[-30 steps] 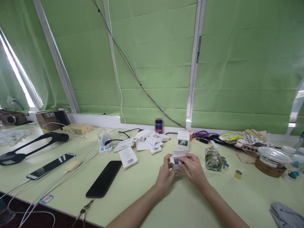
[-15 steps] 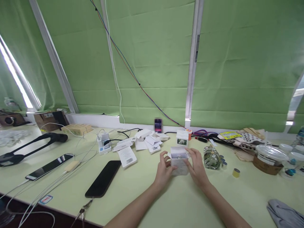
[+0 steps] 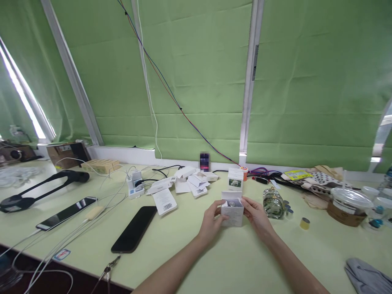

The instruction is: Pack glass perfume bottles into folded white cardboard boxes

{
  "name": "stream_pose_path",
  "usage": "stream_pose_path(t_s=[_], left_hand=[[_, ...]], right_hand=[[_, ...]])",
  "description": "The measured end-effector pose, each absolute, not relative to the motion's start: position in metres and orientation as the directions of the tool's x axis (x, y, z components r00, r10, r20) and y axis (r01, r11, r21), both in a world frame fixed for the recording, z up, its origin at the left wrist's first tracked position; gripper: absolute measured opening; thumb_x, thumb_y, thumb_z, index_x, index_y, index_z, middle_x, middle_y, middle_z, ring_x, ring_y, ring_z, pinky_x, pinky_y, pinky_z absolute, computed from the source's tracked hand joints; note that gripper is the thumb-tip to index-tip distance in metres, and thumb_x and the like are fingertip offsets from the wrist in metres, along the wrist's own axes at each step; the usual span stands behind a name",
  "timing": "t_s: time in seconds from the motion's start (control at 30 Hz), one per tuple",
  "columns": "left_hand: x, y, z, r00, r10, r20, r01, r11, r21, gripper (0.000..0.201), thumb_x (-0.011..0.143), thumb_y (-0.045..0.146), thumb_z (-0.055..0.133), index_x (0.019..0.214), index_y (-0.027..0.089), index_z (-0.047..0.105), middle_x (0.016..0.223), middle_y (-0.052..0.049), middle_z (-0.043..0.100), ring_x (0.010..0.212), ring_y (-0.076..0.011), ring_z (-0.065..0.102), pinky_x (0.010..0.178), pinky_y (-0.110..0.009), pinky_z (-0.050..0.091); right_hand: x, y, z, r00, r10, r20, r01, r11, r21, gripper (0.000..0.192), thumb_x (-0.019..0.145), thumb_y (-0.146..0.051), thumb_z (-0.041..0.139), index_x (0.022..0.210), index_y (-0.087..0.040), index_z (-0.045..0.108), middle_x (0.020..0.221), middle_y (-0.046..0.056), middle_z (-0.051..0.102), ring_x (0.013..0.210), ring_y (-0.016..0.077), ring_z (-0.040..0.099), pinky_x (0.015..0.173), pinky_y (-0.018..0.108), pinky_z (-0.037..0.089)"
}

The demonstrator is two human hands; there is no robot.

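A small white cardboard box (image 3: pixel 232 217) stands upright on the table with its top lid raised at the back. Inside the opening a round, shiny silvery top (image 3: pixel 232 203) shows; the rest of that item is hidden. My left hand (image 3: pixel 212 218) is closed around the box's left side, thumb on the front face. At the upper right edge my right hand (image 3: pixel 255 212) pinches the box, its fingers partly hidden behind that side. Just behind stands another white box (image 3: pixel 235 179) with a picture on it. To the right sits a glass jar (image 3: pixel 272 204) with flat discs beside it.
Flattened white cartons (image 3: pixel 164 201) lie left of the box, near a power strip (image 3: pixel 134 184). A black phone (image 3: pixel 134 229) and cables are farther left. On the right are a yellow-sided cap (image 3: pixel 304 223), a lidded tub (image 3: pixel 349 204) and grey cloth (image 3: pixel 367 275).
My right hand has lowered from the box's raised side flap and front to its right edge. The right flap no longer sticks out. My left hand stays on the left side.
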State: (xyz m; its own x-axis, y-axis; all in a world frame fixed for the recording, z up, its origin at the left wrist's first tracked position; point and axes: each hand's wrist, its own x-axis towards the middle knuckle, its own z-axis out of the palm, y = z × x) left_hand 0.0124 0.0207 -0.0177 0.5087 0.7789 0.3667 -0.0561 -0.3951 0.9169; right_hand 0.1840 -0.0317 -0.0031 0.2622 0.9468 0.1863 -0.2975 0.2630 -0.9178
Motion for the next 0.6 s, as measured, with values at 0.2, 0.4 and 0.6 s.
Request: stream_pose_path(t_s=[0.2,0.4,0.6], left_hand=[[0.0120,0.0184,-0.0168,0.509,0.771,0.382,-0.071,-0.405,0.912,0.038,0.072,0.023,0.067,0.108,0.021,0.053,0.104,-0.005,0.067,0.094,-0.0225,0.065,0.085,-0.037,0.052],[0.0114,0.0201,-0.0135,0.543,0.747,0.383,-0.087,-0.404,0.911,0.036,0.075,0.023,0.063,0.110,0.021,0.052,0.105,-0.005,0.067,0.093,-0.0218,0.065,0.081,-0.035,0.051],[0.0105,0.0201,-0.0111,0.559,0.728,0.396,-0.117,-0.404,0.907,0.019,0.082,0.022,0.052,0.101,0.021,0.052,0.098,-0.004,0.068,0.088,-0.0194,0.064,0.076,-0.030,0.049]], right_hand=[[0.1871,-0.0363,-0.0004,0.194,0.966,0.169,-0.296,0.222,-0.929,0.040,0.066,-0.047,0.075,0.092,-0.017,0.073,0.077,0.005,0.071,0.066,0.0160,0.060,0.064,0.027,0.044],[0.1879,-0.0368,0.0005,0.182,0.964,0.192,-0.254,0.235,-0.938,0.042,0.069,-0.048,0.072,0.100,-0.019,0.071,0.087,0.006,0.071,0.074,0.0180,0.061,0.070,0.028,0.046],[0.1903,-0.0338,-0.0044,0.242,0.897,0.370,0.010,0.379,-0.925,0.031,0.077,-0.045,0.061,0.093,-0.022,0.073,0.105,0.007,0.058,0.090,0.0204,0.059,0.067,0.027,0.047]])
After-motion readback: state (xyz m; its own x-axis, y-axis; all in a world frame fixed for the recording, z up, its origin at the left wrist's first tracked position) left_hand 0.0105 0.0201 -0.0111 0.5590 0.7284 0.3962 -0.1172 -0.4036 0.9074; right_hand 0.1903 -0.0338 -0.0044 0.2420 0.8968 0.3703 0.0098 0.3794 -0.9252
